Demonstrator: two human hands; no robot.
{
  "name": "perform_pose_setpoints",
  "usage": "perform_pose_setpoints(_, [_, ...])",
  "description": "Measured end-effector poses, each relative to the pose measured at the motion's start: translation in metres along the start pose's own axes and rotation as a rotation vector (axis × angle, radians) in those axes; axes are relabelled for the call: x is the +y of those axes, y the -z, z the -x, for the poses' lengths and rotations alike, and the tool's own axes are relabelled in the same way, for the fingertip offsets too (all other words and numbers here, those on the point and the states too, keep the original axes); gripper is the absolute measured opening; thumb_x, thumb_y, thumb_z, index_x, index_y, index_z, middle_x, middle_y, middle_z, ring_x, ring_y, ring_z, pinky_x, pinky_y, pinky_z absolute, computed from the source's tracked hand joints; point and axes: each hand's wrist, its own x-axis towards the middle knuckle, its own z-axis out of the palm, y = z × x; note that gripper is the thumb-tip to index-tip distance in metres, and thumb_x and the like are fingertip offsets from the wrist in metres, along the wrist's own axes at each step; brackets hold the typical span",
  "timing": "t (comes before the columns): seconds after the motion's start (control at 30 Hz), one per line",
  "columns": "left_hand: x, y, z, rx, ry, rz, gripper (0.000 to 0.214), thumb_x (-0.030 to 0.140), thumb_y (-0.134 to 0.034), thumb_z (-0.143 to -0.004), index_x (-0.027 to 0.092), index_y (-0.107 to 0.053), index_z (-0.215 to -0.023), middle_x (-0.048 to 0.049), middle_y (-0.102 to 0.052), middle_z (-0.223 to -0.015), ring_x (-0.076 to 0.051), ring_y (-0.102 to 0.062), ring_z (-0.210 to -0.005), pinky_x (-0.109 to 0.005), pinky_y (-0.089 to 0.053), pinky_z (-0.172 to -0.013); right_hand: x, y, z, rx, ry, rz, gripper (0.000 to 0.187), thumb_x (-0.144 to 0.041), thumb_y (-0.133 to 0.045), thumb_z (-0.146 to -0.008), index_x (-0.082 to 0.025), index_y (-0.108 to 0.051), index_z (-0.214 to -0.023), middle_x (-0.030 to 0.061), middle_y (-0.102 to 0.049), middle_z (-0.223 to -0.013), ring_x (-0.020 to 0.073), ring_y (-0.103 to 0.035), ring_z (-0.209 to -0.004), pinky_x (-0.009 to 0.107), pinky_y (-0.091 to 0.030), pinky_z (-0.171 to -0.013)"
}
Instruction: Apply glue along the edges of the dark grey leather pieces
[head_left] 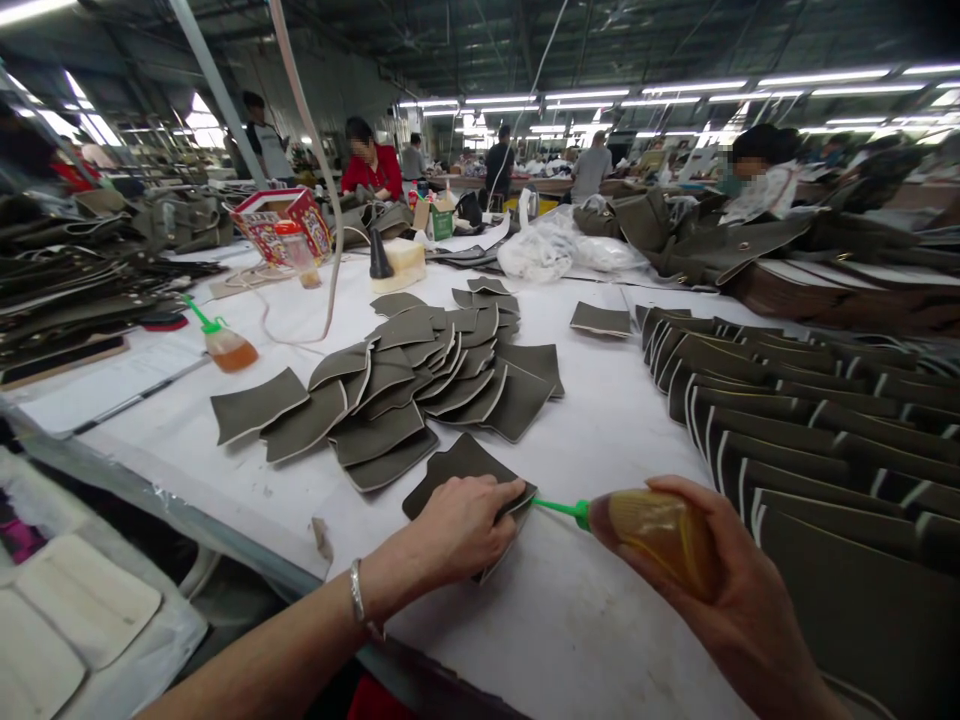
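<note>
Where the worktop (pixel 600 410) carries panels (pixel 795 450) and a pile (pixel 390 380), one piece (pixel 450 465) is seemingly having its edge wetted.
That piece lies near the front; the left hand (pixel 459 522), half-curled, presses it down, any grip underneath hidden. The right hand (pixel 739 590) is wrapped around the bottle (pixel 656 535), whose nozzle (pixel 562 507) reaches the piece's corner. The next move seems to call for a steady squeeze along the edge.

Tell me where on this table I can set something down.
Bare table: between the pile of pieces and the rows, nearer than the lone piece; at the near edge, between the left forearm and right hand; and between the pile and the papers. Crowded: the right, under the rows, and the far side around the plastic bags.
</note>
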Motion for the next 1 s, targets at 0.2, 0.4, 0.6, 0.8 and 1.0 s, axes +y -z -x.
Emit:
perform_pose_setpoints(0.2, [0.002, -0.001, 0.002, -0.002, 0.006, -0.019, 0.049, 0.023, -0.042, -0.087, 0.029, -0.059, -0.133, -0.0053, -0.069, -0.098, -0.027, -0.068, -0.089, -0.035, -0.05, -0.076, 0.007, 0.001, 0.002, -0.049, -0.035, -0.048, 0.048, -0.052, -0.074, -0.081, -0.029, -0.056, -0.119, 0.0002, -0.062, -0.104, 0.0206, -0.065, -0.078, 0.029, -0.053, -0.067])
perform_pose_setpoints(0.4, [0.005, 0.0, 0.006, 0.005, 0.034, -0.05, 0.047, 0.022, -0.04, -0.087, 0.028, -0.06, -0.129, -0.0058, -0.068, -0.095, -0.027, -0.068, -0.084, -0.035, -0.049, -0.071, 0.003, 0.0, 0.003, -0.01, -0.135, -0.113, 0.052, -0.055, -0.074, -0.08, -0.028, -0.056, -0.12, 0.0015, -0.061, -0.105, 0.0227, -0.064, -0.084, 0.031, -0.052, -0.074])
perform_pose_setpoints(0.6, [0.002, 0.0, 0.008, -0.013, 0.021, -0.044, 0.045, 0.02, -0.04, -0.088, 0.026, -0.061, -0.127, -0.0058, -0.067, -0.094, -0.026, -0.068, -0.085, -0.033, -0.048, -0.072, -0.001, -0.003, 0.008, -0.107, -0.118, -0.204, 0.048, -0.053, -0.073, -0.083, -0.026, -0.054, -0.119, 0.0026, -0.062, -0.1, 0.022, -0.064, -0.079, 0.03, -0.053, -0.071])
perform_pose_setpoints(0.8, [0.001, 0.003, 0.011, -0.019, 0.008, -0.021, 0.046, 0.02, -0.038, -0.091, 0.025, -0.059, -0.131, -0.0056, -0.067, -0.097, -0.026, -0.068, -0.088, -0.033, -0.047, -0.075, -0.002, -0.004, 0.014, -0.043, -0.147, -0.182, 0.047, -0.054, -0.073, -0.082, -0.027, -0.056, -0.118, 0.0014, -0.06, -0.107, 0.0217, -0.062, -0.086, 0.028, -0.049, -0.075])
perform_pose_setpoints(1.0, [0.001, 0.003, 0.013, -0.012, -0.004, -0.023, 0.046, 0.02, -0.038, -0.092, 0.025, -0.057, -0.133, -0.0041, -0.066, -0.095, -0.024, -0.067, -0.085, -0.031, -0.047, -0.074, -0.005, -0.006, 0.022, -0.092, -0.184, -0.22, 0.044, -0.053, -0.069, -0.086, -0.029, -0.054, -0.12, -0.001, -0.059, -0.104, 0.0193, -0.059, -0.084, 0.027, -0.046, -0.076])
